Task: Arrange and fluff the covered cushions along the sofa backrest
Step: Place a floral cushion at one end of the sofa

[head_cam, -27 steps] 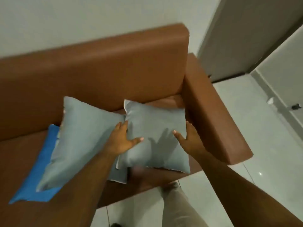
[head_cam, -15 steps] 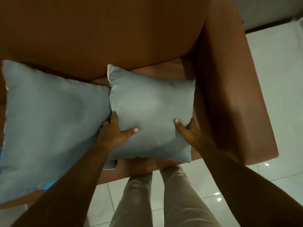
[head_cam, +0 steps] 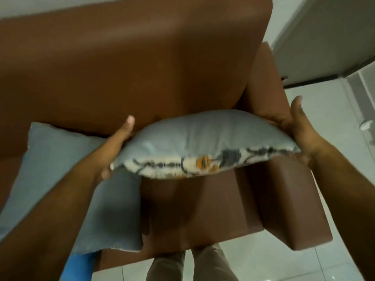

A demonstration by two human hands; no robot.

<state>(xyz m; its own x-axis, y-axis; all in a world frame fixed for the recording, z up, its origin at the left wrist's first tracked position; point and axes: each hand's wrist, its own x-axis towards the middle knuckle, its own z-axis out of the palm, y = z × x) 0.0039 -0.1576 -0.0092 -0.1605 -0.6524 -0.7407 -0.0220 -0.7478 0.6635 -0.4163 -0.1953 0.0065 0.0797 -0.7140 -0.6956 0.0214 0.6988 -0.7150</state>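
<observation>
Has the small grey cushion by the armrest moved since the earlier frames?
Yes. The small grey cushion is lifted off the brown sofa seat, held between both hands.

Both hands, left and right, hold a grey cushion above the brown sofa, beside another cushion.

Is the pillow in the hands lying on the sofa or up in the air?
Up in the air. The grey cushion is pressed between the left hand and right hand, with the sofa seat visible beneath it.
</observation>
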